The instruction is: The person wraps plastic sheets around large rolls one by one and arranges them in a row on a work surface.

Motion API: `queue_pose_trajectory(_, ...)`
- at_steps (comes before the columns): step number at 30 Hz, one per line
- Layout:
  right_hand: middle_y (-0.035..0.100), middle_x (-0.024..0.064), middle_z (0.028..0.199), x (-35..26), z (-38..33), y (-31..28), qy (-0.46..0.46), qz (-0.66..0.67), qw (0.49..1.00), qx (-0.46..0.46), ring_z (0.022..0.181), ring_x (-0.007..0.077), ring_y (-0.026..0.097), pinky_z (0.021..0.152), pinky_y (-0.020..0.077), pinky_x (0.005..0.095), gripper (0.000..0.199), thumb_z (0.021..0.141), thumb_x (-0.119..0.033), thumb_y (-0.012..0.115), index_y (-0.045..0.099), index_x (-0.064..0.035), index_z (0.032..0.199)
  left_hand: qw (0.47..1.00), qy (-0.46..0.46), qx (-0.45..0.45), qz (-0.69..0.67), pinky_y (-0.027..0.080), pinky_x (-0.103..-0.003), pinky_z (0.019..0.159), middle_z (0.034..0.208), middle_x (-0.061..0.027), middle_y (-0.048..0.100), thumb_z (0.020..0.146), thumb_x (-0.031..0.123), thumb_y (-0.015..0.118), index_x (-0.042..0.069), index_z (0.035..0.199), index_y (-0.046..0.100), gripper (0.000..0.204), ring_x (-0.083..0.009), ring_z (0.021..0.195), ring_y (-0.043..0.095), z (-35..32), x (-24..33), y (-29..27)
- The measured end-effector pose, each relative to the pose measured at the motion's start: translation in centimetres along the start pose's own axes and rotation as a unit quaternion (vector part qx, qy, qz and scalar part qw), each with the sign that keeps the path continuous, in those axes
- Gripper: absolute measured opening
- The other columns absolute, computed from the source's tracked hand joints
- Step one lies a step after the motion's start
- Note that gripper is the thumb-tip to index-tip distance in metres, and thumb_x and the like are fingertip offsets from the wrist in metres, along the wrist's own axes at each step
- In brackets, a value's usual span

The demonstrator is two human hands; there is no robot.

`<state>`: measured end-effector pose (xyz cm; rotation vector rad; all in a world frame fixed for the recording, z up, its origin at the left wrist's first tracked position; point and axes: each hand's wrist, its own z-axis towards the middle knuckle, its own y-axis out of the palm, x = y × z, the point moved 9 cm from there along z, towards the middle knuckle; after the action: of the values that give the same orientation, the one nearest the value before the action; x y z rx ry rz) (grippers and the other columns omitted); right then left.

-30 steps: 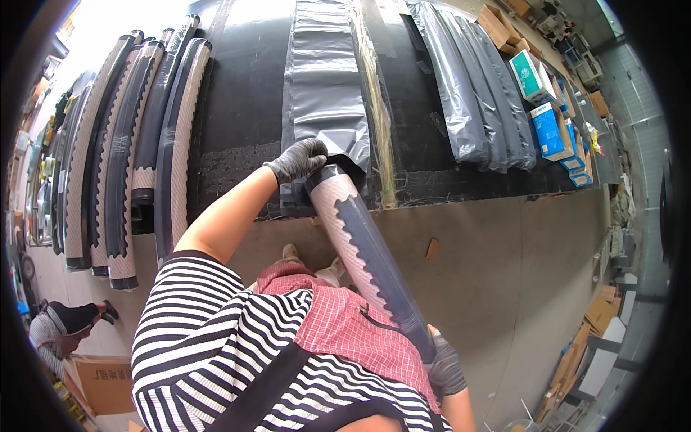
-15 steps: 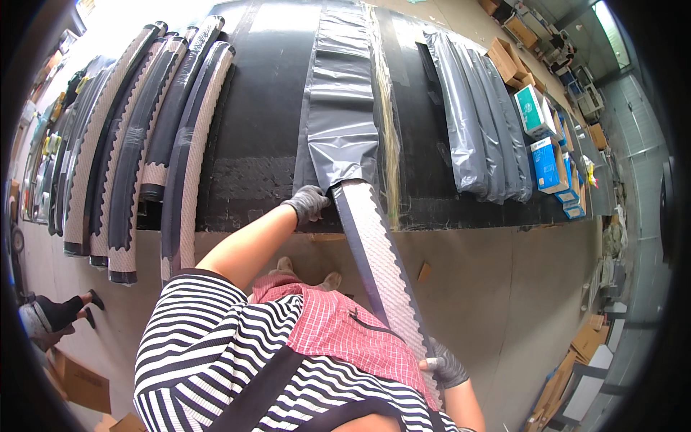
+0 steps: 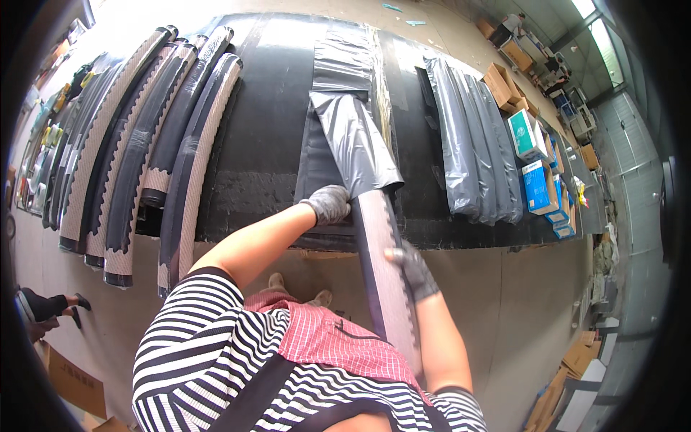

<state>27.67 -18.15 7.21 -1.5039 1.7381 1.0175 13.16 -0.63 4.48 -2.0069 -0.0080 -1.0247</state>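
A long rolled mat (image 3: 380,263), beige with a dark wavy-edged band, slants from against my body up to the table's front edge. Its far end is inside the mouth of a grey plastic sleeve bag (image 3: 360,147), which lies wrinkled along the black table (image 3: 263,137). In a grey glove, my left hand (image 3: 329,204) is closed at the left side of the bag's mouth, pinching its edge beside the roll. My right hand (image 3: 415,272), gloved with a bare thumb tip showing, grips the roll from its right side; its other fingers are mostly hidden.
Several wrapped mat rolls (image 3: 194,158) lie at the left, overhanging the table's front edge. Several grey bagged rolls (image 3: 461,144) lie to the right, beside blue boxes (image 3: 538,189) and an open carton (image 3: 502,85). Cardboard (image 3: 576,360) stands on the floor at lower right.
My right hand has moved up the roll from near its lower end to close below the bag. The roll's far end has gone deeper, and the bag's mouth has shifted right and bunched.
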Motion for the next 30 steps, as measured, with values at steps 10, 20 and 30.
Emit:
queue_pose_trajectory(10, 0.059, 0.0292, 0.121, -0.8, 16.3, 1.0, -0.118, -0.337, 0.871, 0.338, 0.116, 0.0408, 0.058, 0.103, 0.0438, 0.0437, 0.086, 0.077, -0.052, 0.078, 0.048, 0.0078, 0.131, 0.988, -0.118, 0.101, 0.013, 0.051, -0.046, 0.086, 0.099, -0.0252, 0.069, 0.084, 0.024, 0.062, 0.001, 0.1, 0.072, 0.03, -0.04, 0.098, 0.066, 3.9, -13.0, -3.2)
queue_pose_trajectory(20, 0.068, 0.026, 0.102, -4.3, 19.9, 3.2, -0.219, -0.567, 0.775, 0.174, 0.096, 0.0397, 0.066, 0.082, 0.0526, 0.0449, 0.025, 0.09, -0.015, 0.058, 0.067, -0.0013, 0.108, 0.982, -0.097, 0.126, -0.103, 0.052, -0.043, 0.075, 0.088, -0.0196, 0.07, 0.092, 0.02, 0.058, 0.004, 0.108, 0.067, 0.024, -0.0314, 0.079, 0.068, 1.5, -13.9, -1.6)
queue_pose_trajectory(30, 0.07, 0.0112, 0.12, 25.5, -2.8, 1.2, 0.133, -0.305, 0.94, -0.074, 0.105, 0.0253, 0.066, 0.097, 0.0494, 0.0332, 0.042, 0.088, -0.026, 0.071, 0.065, -0.0104, 0.126, 0.914, 0.257, -0.128, 0.288, 0.046, -0.039, 0.093, 0.116, -0.0193, 0.062, 0.08, 0.041, 0.064, 0.004, 0.12, 0.061, 0.055, -0.0309, 0.108, 0.06, -21.9, -4.4, 16.8)
